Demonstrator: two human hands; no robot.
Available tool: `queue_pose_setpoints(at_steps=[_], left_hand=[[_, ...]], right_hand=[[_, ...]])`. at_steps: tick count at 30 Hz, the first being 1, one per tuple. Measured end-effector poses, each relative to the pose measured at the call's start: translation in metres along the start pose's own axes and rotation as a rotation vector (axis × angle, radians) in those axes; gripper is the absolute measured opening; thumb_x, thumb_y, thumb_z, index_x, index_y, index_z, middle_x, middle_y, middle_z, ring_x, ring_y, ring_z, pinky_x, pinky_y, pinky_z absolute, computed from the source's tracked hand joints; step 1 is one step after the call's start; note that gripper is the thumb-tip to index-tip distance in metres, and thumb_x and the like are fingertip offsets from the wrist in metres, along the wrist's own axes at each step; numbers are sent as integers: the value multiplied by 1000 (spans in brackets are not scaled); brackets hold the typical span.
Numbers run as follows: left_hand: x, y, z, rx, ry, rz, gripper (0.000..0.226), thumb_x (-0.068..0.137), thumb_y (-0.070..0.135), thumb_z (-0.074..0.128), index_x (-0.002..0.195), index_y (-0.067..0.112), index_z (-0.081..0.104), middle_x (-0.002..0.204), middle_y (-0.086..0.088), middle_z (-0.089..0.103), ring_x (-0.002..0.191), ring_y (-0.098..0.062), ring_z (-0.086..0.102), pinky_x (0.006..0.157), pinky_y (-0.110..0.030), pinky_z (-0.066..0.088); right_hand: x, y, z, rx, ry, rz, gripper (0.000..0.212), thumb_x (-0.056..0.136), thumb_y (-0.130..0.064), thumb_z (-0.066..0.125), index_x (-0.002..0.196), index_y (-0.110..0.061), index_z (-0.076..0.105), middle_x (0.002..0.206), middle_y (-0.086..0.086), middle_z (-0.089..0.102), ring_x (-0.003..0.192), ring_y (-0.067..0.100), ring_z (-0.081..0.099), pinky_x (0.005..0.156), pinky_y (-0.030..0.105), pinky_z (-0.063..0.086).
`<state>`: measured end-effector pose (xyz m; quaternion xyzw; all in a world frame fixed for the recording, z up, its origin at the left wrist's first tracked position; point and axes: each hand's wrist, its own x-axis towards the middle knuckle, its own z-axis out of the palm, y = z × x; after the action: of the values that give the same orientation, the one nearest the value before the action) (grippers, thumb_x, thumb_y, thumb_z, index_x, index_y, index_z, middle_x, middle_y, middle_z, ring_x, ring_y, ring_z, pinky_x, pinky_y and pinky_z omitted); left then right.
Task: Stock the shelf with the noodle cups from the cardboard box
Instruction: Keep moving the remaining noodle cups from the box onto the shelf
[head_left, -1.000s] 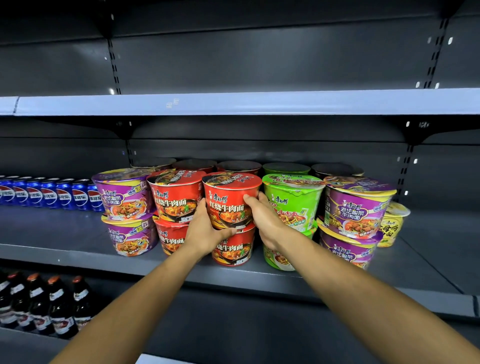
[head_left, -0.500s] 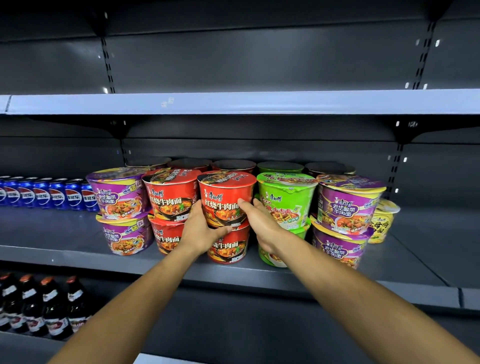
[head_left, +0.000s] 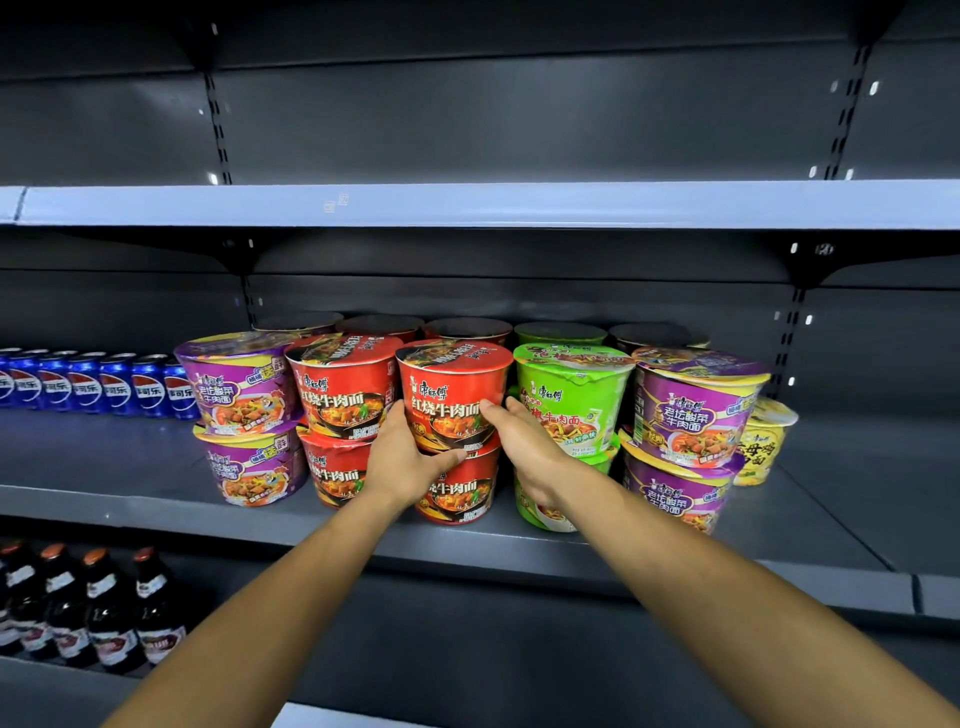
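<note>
A red noodle cup (head_left: 449, 395) sits on top of another red cup (head_left: 457, 491) on the grey middle shelf (head_left: 779, 535). My left hand (head_left: 405, 457) grips its lower left side, thumb under its base rim. My right hand (head_left: 524, 441) holds its right side, thumb on the front. Purple cups (head_left: 239, 384), a second red stack (head_left: 340, 389), green cups (head_left: 571, 400) and more purple cups (head_left: 696, 410) stand stacked two high in the same row. More cups stand behind. The cardboard box is out of view.
Blue cola cans (head_left: 98, 384) line the shelf's left end. A yellow cup (head_left: 763, 441) stands at the right, with bare shelf beyond it. Dark bottles (head_left: 104, 608) fill the lower shelf at left. The upper shelf edge (head_left: 467, 205) runs just above the stacks.
Both hands stay on the top red cup. My right hand has slid a little lower along its side, and the view has shifted slightly.
</note>
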<state>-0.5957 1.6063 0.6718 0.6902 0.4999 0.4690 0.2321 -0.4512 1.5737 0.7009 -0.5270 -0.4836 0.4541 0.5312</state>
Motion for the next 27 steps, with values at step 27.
queue_pose_setpoints(at_steps=[27], left_hand=[[-16,5,1,164,41,-102,91,61,31,88,133,9,37,131,-11,52,124,-29,48,106,-47,40]], right_hand=[[-51,-7,-8,-24,-29,-8,54,100,-23,45,148,-11,24,141,2,43,116,12,43,93,26,35]])
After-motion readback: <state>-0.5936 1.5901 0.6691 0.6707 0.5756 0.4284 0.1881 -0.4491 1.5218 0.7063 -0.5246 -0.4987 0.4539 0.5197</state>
